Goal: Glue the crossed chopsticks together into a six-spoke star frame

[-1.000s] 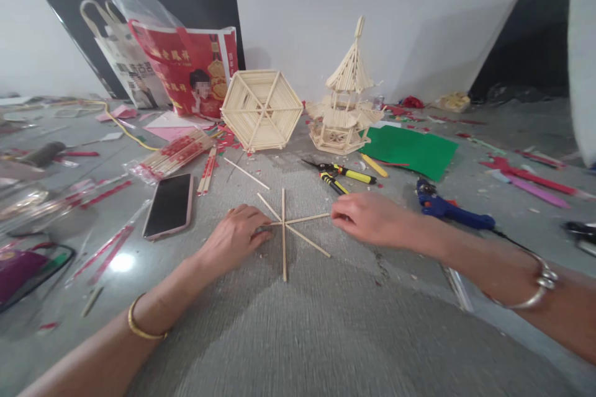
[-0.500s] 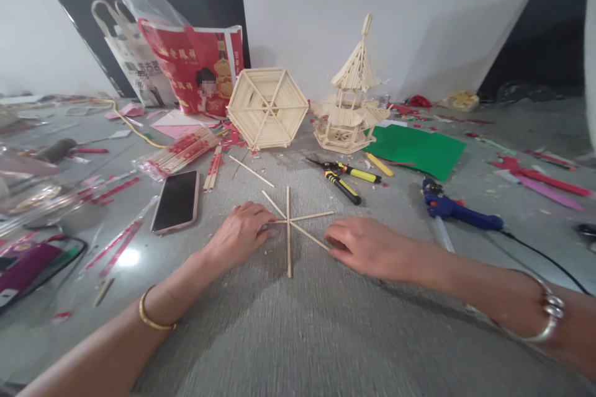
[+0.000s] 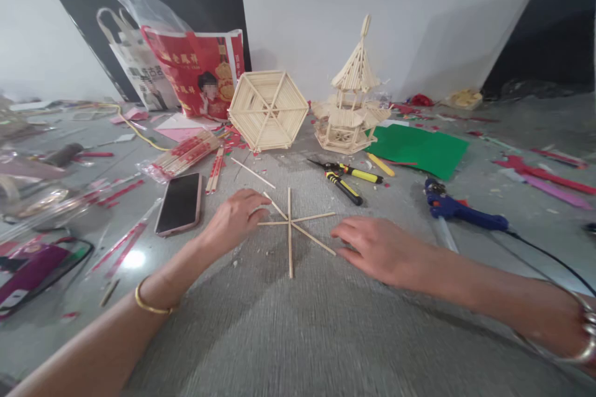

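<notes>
Thin wooden sticks form a six-armed star (image 3: 290,248) flat on the grey surface, meeting at one centre. My left hand (image 3: 236,218) is at the star's left side, fingers apart and holding nothing, its fingertips by the ends of the left sticks. On the other side, my right hand (image 3: 372,248) has its fingers apart near the ends of the right sticks, with nothing in them. Behind the star lies one loose stick (image 3: 252,172). Further back stand a hexagonal stick panel (image 3: 269,110) and a stick pagoda (image 3: 352,105).
Black-and-yellow pliers (image 3: 347,181) lie behind the star. A blue glue gun (image 3: 465,212) and green sheet (image 3: 416,147) are at right. Left are a phone (image 3: 179,203), packed sticks (image 3: 184,154) and a red bag (image 3: 200,71). Scraps lie around.
My left hand has drawn back and up from the left stick, uncovering its end. My right hand has shifted slightly right, off the lower right stick's end. The view has shifted slightly.
</notes>
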